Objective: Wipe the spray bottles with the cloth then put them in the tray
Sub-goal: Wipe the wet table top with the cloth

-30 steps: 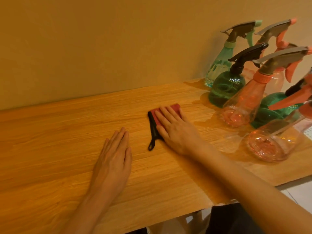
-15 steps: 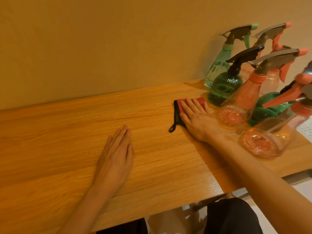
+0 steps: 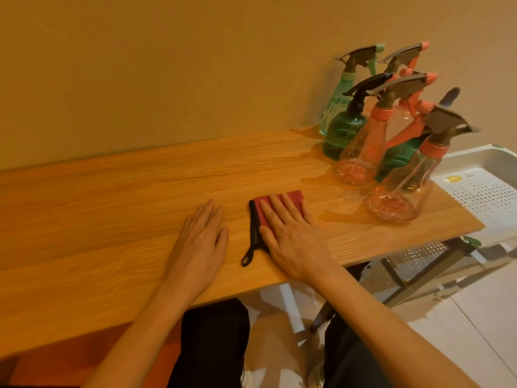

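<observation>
Spray bottles (image 3: 361, 152) stood unwiped at the bench's far right corner. The right hand (image 3: 293, 236) pressed flat, fingers straight, on the cloth (image 3: 282, 198); gathering it firmly first seemed wise.

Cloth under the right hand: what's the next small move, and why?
Probably curl the right hand around the red cloth and lift it. The hand lies flat on the cloth, the left hand rests empty on the table, the nearest spray bottle stands untouched on the table, and the white tray holds no bottles yet.
</observation>
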`<state>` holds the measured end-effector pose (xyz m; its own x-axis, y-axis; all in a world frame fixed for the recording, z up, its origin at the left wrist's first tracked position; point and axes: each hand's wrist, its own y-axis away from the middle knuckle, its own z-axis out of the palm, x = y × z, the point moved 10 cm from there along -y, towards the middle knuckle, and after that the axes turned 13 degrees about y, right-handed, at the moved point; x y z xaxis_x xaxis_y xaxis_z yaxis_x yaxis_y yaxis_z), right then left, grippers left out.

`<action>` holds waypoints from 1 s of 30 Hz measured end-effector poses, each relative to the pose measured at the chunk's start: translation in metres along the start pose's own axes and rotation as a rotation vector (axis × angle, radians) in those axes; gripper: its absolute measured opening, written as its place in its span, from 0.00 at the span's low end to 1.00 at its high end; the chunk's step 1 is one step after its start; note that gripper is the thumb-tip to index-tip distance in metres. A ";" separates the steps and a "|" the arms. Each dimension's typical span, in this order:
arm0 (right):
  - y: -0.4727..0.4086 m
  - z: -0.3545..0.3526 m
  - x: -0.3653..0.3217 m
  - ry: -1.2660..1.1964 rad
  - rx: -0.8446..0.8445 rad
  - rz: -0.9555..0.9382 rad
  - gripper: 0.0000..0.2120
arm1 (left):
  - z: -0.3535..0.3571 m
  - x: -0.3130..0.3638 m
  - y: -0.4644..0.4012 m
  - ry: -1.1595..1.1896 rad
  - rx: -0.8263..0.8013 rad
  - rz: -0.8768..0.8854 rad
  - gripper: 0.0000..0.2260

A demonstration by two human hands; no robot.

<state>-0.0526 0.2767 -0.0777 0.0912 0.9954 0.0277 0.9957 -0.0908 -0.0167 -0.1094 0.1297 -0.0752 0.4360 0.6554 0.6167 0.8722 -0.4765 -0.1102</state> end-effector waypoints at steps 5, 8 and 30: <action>0.007 0.001 -0.038 -0.016 0.018 -0.055 0.42 | 0.002 0.005 0.006 -0.007 0.002 0.006 0.23; 0.003 0.001 -0.045 -0.016 0.022 -0.064 0.42 | 0.001 0.005 0.007 0.001 0.015 -0.003 0.23; 0.086 -0.049 0.140 -0.495 0.371 0.177 0.28 | 0.046 0.144 -0.070 0.259 -0.015 0.184 0.28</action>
<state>0.0464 0.4066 -0.0265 0.1477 0.8701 -0.4702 0.8871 -0.3267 -0.3259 -0.0971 0.2841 -0.0151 0.5132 0.3874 0.7659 0.7799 -0.5830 -0.2277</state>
